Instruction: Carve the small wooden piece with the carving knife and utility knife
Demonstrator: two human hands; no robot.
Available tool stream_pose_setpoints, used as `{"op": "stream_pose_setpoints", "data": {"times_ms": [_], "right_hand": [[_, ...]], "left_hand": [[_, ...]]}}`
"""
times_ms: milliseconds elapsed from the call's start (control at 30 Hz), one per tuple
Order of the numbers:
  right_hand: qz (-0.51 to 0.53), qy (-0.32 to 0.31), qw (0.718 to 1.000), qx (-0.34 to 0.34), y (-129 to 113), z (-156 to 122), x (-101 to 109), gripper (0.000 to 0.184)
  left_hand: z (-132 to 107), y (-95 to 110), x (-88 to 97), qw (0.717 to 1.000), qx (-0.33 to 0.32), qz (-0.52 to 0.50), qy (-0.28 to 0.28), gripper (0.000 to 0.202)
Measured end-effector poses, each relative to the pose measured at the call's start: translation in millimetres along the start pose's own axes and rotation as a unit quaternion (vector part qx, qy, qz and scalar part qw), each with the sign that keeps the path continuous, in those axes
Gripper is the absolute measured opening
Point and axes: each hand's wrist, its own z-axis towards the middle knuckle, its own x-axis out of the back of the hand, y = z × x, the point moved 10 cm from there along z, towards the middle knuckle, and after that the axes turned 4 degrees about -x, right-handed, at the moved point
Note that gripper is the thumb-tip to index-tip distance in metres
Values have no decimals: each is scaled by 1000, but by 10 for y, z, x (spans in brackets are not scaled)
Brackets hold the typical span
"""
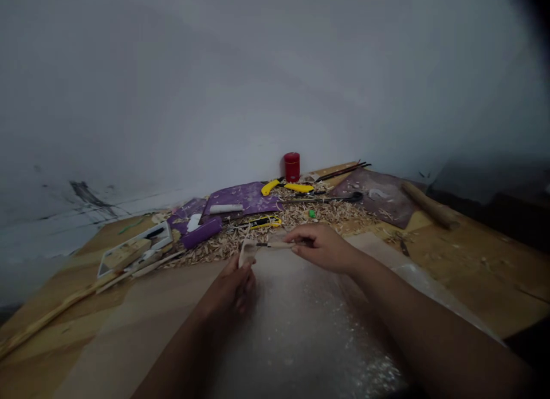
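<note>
My left hand (234, 284) is closed around a small pale piece of carved wood (246, 252), held upright over a sheet of bubble wrap (301, 336). My right hand (323, 247) grips a thin carving tool with a light wooden handle (277, 245). The tool's tip touches the top of the wood piece. Both forearms reach in from the bottom of the view.
Wood shavings (296, 216) cover the table (472, 267) behind my hands. Among them lie yellow utility knives (298, 188), a red cylinder (291, 166), purple sheets (244, 197), a purple case (201, 232), a white tray (133, 250) and a wooden mallet handle (429, 205). A grey wall rises behind.
</note>
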Motion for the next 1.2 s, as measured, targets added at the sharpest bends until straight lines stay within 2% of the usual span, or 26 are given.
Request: {"op": "stream_pose_setpoints", "data": {"times_ms": [100,267,400,533,733,967,1200], "right_hand": [[-14,-8,999,32,-87,-22,-22,22],[-62,5,997,54,-148,-73,-143,28],[-138,14,989,52,-137,-103,-227,30],[-155,9,987,51,-157,-112,-265,31],[-157,-2,987,26,-209,-111,-325,28],[-136,10,991,8,-180,-114,-441,29],[-160,33,987,0,-195,-146,-524,28]], "left_hand": [[4,48,34,999,-19,34,12,25],[47,-3,174,985,-40,159,50,29],[62,84,313,951,-68,285,103,30],[65,187,366,909,-80,386,133,30],[93,184,322,893,-74,431,101,34],[112,109,370,886,-50,448,109,39],[103,136,409,878,-33,457,136,36]]}}
